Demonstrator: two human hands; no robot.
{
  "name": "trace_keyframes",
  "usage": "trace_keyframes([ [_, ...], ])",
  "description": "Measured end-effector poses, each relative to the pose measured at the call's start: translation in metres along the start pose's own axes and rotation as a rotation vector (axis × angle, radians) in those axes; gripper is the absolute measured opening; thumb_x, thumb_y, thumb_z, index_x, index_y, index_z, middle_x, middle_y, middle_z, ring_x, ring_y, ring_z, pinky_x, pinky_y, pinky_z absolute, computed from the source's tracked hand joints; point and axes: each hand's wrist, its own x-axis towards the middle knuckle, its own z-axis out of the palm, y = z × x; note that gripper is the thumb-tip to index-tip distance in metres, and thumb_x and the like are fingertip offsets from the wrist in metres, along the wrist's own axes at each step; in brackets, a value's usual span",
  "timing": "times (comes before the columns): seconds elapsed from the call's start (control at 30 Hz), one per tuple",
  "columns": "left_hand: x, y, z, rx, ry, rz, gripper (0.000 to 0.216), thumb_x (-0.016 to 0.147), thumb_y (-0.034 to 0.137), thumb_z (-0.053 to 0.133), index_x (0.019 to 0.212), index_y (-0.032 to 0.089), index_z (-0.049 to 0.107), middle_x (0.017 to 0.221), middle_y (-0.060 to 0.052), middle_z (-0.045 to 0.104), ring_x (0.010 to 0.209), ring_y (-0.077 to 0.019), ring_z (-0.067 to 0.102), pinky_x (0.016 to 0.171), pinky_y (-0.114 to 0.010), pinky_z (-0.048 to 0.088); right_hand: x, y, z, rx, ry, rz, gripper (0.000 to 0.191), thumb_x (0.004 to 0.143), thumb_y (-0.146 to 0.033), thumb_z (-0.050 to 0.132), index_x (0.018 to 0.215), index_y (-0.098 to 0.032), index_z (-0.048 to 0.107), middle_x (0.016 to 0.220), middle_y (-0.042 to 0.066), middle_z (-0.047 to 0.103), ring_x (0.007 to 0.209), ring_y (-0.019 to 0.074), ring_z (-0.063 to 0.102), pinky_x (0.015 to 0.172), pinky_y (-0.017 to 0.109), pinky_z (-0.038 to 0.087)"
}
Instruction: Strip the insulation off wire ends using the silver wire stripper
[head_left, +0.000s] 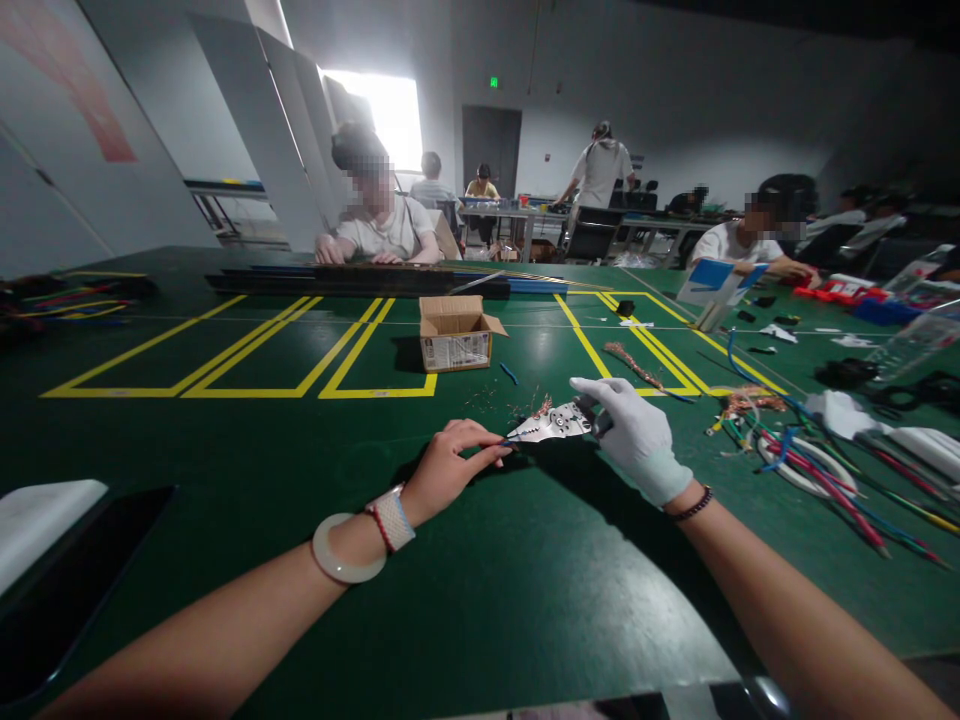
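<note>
My right hand, in a white glove, is closed around the handles of a metal wire stripper held just above the green table. My bare left hand pinches a thin blue wire and holds its end at the stripper's jaws. Bits of copper strand lie scattered on the table just behind the tool.
An open cardboard box stands behind my hands, inside yellow floor-style markings. A tangle of coloured wires lies at the right. A dark phone or tablet lies at the left edge. Several other people sit and stand at the tables beyond.
</note>
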Motion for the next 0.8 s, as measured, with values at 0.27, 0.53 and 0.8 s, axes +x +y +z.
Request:
trace_keyframes([
  [0.27,0.0005,0.0019,0.0009,0.030,-0.031,-0.015,0.012,0.081,0.030,0.068,0.075,0.022,0.075,0.083,-0.004,0.071,0.086,-0.0221,0.061,0.084,-0.035,0.043,0.0013,0.0002,-0.0060,-0.014,0.024,-0.003,0.048,0.074,-0.009,0.046,0.117,-0.024,0.064,0.094,0.003,0.064,0.066,0.0126,0.058,0.059,0.023,0.042],
  [0.53,0.0002,0.0044,0.0012,0.033,-0.140,0.016,0.026,0.089,0.035,0.056,0.073,0.023,0.074,0.088,-0.003,0.072,0.092,-0.0226,0.060,0.088,-0.035,0.040,0.0007,-0.0004,-0.0004,-0.047,0.107,-0.016,0.047,0.078,-0.010,0.044,0.120,-0.024,0.060,0.100,0.004,0.066,0.073,0.0136,0.062,0.064,0.023,0.045],
  [0.8,0.0010,0.0029,0.0007,0.007,-0.172,0.050,0.024,0.090,0.030,0.056,0.078,0.024,0.075,0.087,-0.003,0.073,0.089,-0.0214,0.061,0.085,-0.034,0.040,-0.0007,-0.0012,0.0017,0.042,0.051,0.008,0.051,0.080,-0.011,0.040,0.126,-0.025,0.057,0.112,0.002,0.065,0.056,0.0081,0.057,0.056,0.022,0.044],
])
